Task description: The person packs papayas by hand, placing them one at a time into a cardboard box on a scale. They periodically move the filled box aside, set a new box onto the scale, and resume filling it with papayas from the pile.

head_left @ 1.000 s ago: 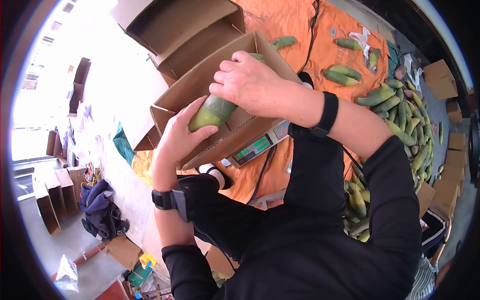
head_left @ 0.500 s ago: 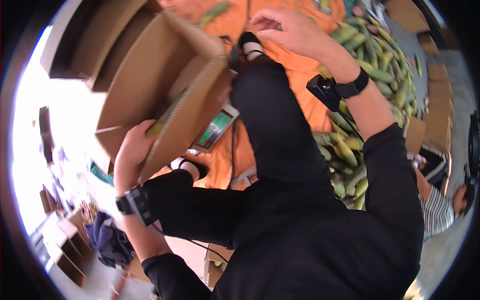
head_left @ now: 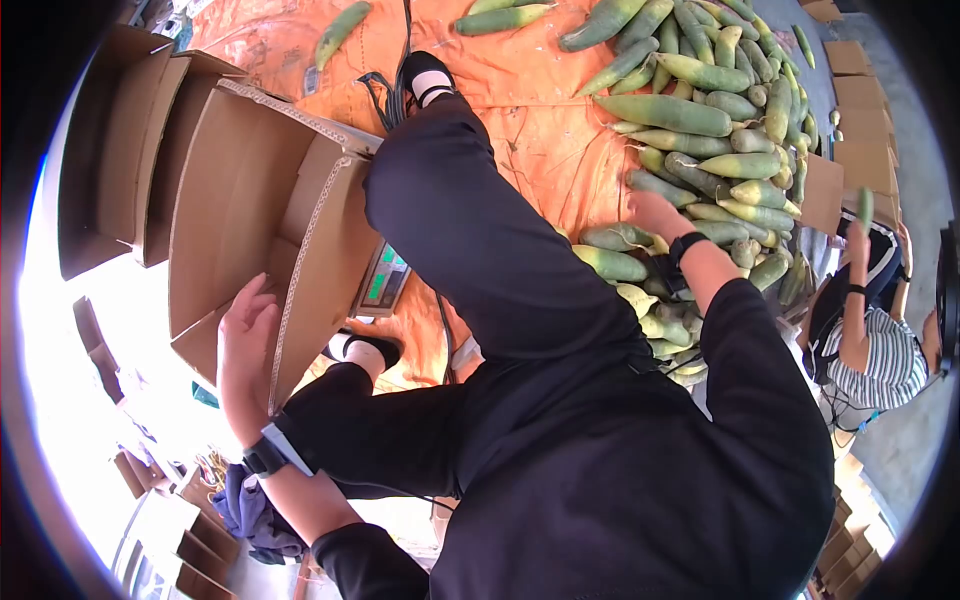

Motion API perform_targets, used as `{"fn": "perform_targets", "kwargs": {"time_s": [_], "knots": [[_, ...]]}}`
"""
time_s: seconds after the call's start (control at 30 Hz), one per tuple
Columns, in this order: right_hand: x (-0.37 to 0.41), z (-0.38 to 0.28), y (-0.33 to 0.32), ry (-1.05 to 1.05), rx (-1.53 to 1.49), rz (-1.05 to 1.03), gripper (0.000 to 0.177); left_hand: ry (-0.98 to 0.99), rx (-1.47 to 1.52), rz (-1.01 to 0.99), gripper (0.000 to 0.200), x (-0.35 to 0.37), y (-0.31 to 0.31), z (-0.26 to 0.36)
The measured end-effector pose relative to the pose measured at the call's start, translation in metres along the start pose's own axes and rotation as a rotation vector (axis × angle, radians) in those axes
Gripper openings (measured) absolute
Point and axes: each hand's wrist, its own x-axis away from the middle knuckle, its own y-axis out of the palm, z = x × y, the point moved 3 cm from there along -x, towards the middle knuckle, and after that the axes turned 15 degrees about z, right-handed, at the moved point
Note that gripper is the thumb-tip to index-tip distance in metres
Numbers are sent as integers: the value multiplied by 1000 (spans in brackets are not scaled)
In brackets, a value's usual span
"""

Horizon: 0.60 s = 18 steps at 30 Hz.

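Note:
My left hand (head_left: pixel 247 335) is at the near edge of an open cardboard box (head_left: pixel 325 250), fingers apart and holding nothing. The box leans beside my leg, next to a scale (head_left: pixel 382 280) with a green display. On the right, my right hand (head_left: pixel 655 215) reaches to a heap of green radishes (head_left: pixel 745 165); its fingers are partly hidden, and whether it grips one cannot be made out. Near that hand lie pale green radishes (head_left: pixel 610 263). No radish shows inside the visible part of the box.
More cardboard boxes (head_left: pixel 110 150) stand at the far left. An orange sheet (head_left: pixel 525 125) lies under the heap, with a lone radish (head_left: pixel 342 35) on it. At the right, a co-worker in a striped shirt (head_left: pixel 880 365) holds up a radish (head_left: pixel 865 208). Cables run near my foot.
My right hand has moved down to the heap. My left hand has let go of the radish it held at the box, and that radish is out of sight. The view has shifted right.

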Motion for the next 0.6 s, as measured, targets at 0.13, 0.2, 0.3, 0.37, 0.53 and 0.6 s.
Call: {"fn": "perform_targets", "kwargs": {"time_s": [0.13, 0.2, 0.3, 0.37, 0.53, 0.6], "knots": [[44, -22, 22, 56, -98, -83, 36, 188, -135, 145, 40, 9, -9, 8], [49, -36, 42, 21, -160, -50, 41, 187, -99, 193, 40, 13, -12, 11], [40, -70, 47, -94, -107, 110, 48, 197, -72, 240, 39, 14, -15, 13], [32, -98, 34, -67, -47, -239, 47, 199, -37, 240, 39, 13, -15, 12], [24, -99, 80, -121, 40, -305, 46, 278, -32, 238, 39, 12, -17, 5], [36, -105, 66, -145, 44, -261, 45, 271, -10, 244, 39, 15, -17, 7]]}}
